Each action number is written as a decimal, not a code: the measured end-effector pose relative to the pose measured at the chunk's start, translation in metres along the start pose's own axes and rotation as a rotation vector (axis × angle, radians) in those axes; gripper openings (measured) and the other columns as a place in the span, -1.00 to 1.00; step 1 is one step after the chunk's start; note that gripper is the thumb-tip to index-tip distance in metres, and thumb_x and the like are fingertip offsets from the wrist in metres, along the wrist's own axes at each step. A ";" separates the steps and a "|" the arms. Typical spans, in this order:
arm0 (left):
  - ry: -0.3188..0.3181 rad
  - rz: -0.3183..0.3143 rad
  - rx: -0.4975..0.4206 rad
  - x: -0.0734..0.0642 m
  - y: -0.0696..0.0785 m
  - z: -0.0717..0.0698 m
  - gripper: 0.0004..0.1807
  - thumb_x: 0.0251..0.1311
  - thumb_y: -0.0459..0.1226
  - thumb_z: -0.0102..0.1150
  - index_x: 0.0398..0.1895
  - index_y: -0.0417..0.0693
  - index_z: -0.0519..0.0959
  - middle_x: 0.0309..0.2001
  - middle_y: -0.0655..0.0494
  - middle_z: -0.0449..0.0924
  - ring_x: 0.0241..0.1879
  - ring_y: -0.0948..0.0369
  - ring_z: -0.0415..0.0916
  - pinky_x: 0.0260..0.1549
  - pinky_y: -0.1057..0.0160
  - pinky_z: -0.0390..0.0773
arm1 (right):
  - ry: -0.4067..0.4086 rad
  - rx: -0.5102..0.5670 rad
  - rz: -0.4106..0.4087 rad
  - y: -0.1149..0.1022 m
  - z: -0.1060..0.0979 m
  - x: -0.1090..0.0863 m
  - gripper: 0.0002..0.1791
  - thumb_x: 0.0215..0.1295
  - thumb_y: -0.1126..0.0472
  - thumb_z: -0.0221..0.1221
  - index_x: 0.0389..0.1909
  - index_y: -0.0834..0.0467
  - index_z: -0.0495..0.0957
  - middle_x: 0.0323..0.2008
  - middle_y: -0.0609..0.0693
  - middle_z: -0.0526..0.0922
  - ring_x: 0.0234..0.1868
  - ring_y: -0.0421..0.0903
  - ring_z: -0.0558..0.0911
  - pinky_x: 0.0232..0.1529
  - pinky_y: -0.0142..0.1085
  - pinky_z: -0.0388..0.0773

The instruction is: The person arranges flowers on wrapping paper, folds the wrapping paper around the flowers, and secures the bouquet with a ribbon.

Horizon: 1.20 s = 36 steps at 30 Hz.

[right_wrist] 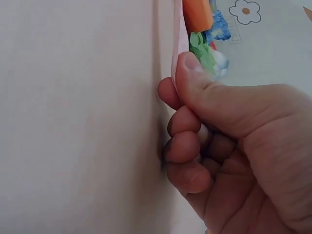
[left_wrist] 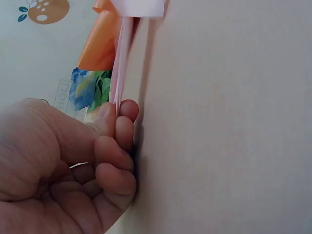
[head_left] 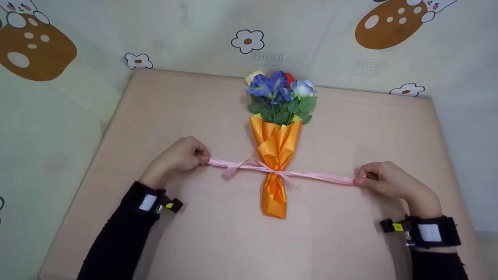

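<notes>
A bouquet wrapped in orange paper (head_left: 278, 146) lies on the table, its blue, white, red and cream flowers (head_left: 272, 86) pointing to the far edge. Round the narrow waist of the wrap runs a pink ribbon (head_left: 319, 177), stretched out nearly straight to both sides, with a loose loop and tail left of the middle. My left hand (head_left: 181, 153) pinches one end of the ribbon between thumb and fingers, as the left wrist view also shows. At the other end, my right hand (head_left: 389, 179) pinches the ribbon between thumb and forefinger, the other fingers curled.
The bouquet and hands are over a table with a pale pinkish cover (head_left: 233, 241). Behind its far edge rises a pale wall covering (head_left: 186, 35) printed with flowers and brown spotted shapes. Each wrist wears a black strap with a small camera.
</notes>
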<state>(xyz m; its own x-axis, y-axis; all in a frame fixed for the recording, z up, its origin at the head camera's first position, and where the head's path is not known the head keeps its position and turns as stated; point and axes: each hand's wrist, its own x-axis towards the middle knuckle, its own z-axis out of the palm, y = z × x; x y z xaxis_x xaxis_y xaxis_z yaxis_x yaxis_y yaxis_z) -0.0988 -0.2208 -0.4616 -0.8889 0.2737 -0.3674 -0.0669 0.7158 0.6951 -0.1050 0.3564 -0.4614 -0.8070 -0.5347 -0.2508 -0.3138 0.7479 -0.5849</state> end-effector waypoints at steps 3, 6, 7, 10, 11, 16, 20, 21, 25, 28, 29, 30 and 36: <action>0.032 -0.009 0.067 -0.001 0.004 0.004 -0.80 0.42 -0.48 0.25 -0.31 -0.15 0.82 -0.39 0.05 0.71 -0.43 0.16 0.51 -0.46 0.26 0.48 | -0.018 0.016 -0.009 0.001 -0.002 -0.001 -0.79 0.45 0.23 0.44 -0.38 -0.02 0.65 -0.54 -0.24 0.44 -0.46 -0.23 0.41 -0.42 -0.37 0.33; 0.027 -0.009 0.117 -0.003 0.010 0.005 -0.79 0.40 -0.47 0.25 -0.34 -0.13 0.81 -0.39 0.06 0.69 -0.44 0.16 0.50 -0.45 0.26 0.47 | -0.035 0.028 0.003 0.000 -0.002 -0.002 -0.79 0.46 0.21 0.43 -0.39 -0.01 0.65 -0.54 -0.23 0.43 -0.46 -0.23 0.41 -0.42 -0.37 0.31; 0.020 -0.003 0.126 -0.004 0.012 0.004 -0.80 0.40 -0.47 0.26 -0.34 -0.12 0.81 -0.40 0.07 0.69 -0.45 0.16 0.50 -0.46 0.26 0.47 | -0.034 0.029 0.013 -0.001 -0.003 -0.002 -0.80 0.46 0.20 0.44 -0.39 -0.01 0.66 -0.53 -0.23 0.44 -0.45 -0.22 0.41 -0.42 -0.36 0.31; -0.059 0.018 0.103 -0.006 0.012 -0.001 -0.81 0.42 -0.47 0.24 -0.34 -0.13 0.78 -0.44 0.09 0.64 -0.48 0.19 0.51 -0.46 0.28 0.49 | -0.025 0.019 0.047 -0.005 -0.003 -0.001 -0.83 0.46 0.19 0.44 -0.36 0.02 0.69 -0.52 -0.19 0.44 -0.44 -0.19 0.42 -0.43 -0.35 0.31; -0.084 0.020 0.089 -0.007 0.011 -0.003 -0.81 0.44 -0.46 0.23 -0.32 -0.14 0.77 -0.45 0.08 0.64 -0.48 0.19 0.52 -0.45 0.28 0.50 | -0.019 0.014 0.060 -0.006 -0.004 0.000 -0.84 0.46 0.19 0.44 -0.35 0.04 0.70 -0.52 -0.17 0.45 -0.44 -0.17 0.42 -0.43 -0.35 0.31; -0.153 0.001 -0.038 -0.007 0.008 -0.006 -0.88 0.56 -0.44 0.16 -0.09 -0.24 0.70 -0.36 -0.04 0.69 -0.43 0.13 0.64 -0.39 0.24 0.66 | 0.025 -0.008 0.116 -0.013 -0.002 0.006 -0.91 0.52 0.21 0.38 -0.20 0.15 0.74 -0.48 -0.09 0.47 -0.40 -0.09 0.45 -0.42 -0.32 0.34; -0.206 0.005 -0.065 -0.009 0.009 -0.008 -0.92 0.51 -0.41 0.27 -0.03 -0.23 0.65 -0.34 -0.05 0.70 -0.43 0.12 0.67 -0.38 0.22 0.68 | 0.036 -0.020 0.131 -0.017 0.000 0.009 -0.89 0.55 0.20 0.34 -0.12 0.17 0.73 -0.45 -0.07 0.47 -0.37 -0.07 0.46 -0.39 -0.32 0.37; -0.231 0.007 -0.062 -0.010 0.010 -0.009 -0.92 0.49 -0.40 0.30 -0.05 -0.22 0.66 -0.36 -0.04 0.71 -0.44 0.13 0.66 -0.39 0.23 0.67 | 0.033 -0.024 0.130 -0.017 0.000 0.008 -0.89 0.55 0.19 0.34 -0.11 0.17 0.73 -0.44 -0.07 0.49 -0.36 -0.07 0.47 -0.39 -0.32 0.38; -0.343 0.046 -0.080 -0.015 0.013 -0.015 -0.97 0.42 -0.40 0.38 -0.17 -0.17 0.69 -0.42 -0.04 0.72 -0.49 0.13 0.63 -0.42 0.24 0.62 | 0.007 -0.022 0.120 -0.019 -0.002 0.004 -0.89 0.52 0.16 0.38 -0.10 0.13 0.76 -0.39 -0.08 0.54 -0.33 -0.07 0.48 -0.36 -0.32 0.41; -0.381 0.066 -0.052 -0.018 0.015 -0.020 -0.94 0.44 -0.33 0.38 -0.23 -0.15 0.73 -0.43 -0.03 0.72 -0.49 0.13 0.62 -0.44 0.24 0.59 | -0.018 -0.016 0.116 -0.019 -0.005 0.001 -0.88 0.52 0.12 0.40 -0.09 0.09 0.76 -0.34 -0.11 0.60 -0.29 -0.09 0.50 -0.33 -0.33 0.45; -0.374 0.070 -0.030 -0.018 0.015 -0.021 -0.91 0.46 -0.30 0.36 -0.23 -0.14 0.74 -0.43 -0.02 0.71 -0.49 0.13 0.62 -0.43 0.24 0.59 | -0.018 -0.014 0.116 -0.019 -0.006 0.001 -0.86 0.52 0.11 0.39 -0.08 0.09 0.75 -0.33 -0.11 0.61 -0.29 -0.09 0.51 -0.33 -0.33 0.45; -0.354 0.072 -0.005 -0.018 0.015 -0.023 -0.87 0.49 -0.28 0.34 -0.23 -0.15 0.75 -0.42 -0.02 0.71 -0.48 0.12 0.62 -0.43 0.24 0.58 | -0.013 -0.014 0.116 -0.019 -0.007 0.000 -0.84 0.53 0.09 0.39 -0.05 0.10 0.75 -0.32 -0.11 0.63 -0.28 -0.09 0.51 -0.32 -0.33 0.46; -0.040 0.085 0.135 -0.017 0.015 -0.031 -0.77 0.57 -0.19 0.22 -0.12 -0.17 0.75 -0.36 0.00 0.70 -0.39 0.11 0.60 -0.34 0.15 0.56 | 0.150 -0.047 0.069 -0.017 -0.015 -0.001 -0.67 0.59 0.09 0.33 0.14 0.24 0.69 -0.15 0.02 0.71 -0.12 0.00 0.62 -0.19 -0.30 0.55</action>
<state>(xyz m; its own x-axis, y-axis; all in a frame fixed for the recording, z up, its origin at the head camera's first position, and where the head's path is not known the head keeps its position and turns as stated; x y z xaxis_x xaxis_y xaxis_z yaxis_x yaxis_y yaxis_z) -0.0986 -0.2343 -0.4257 -0.8698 0.3606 -0.3367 0.0719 0.7678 0.6366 -0.1065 0.3498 -0.4400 -0.8918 -0.4197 -0.1690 -0.2757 0.8001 -0.5327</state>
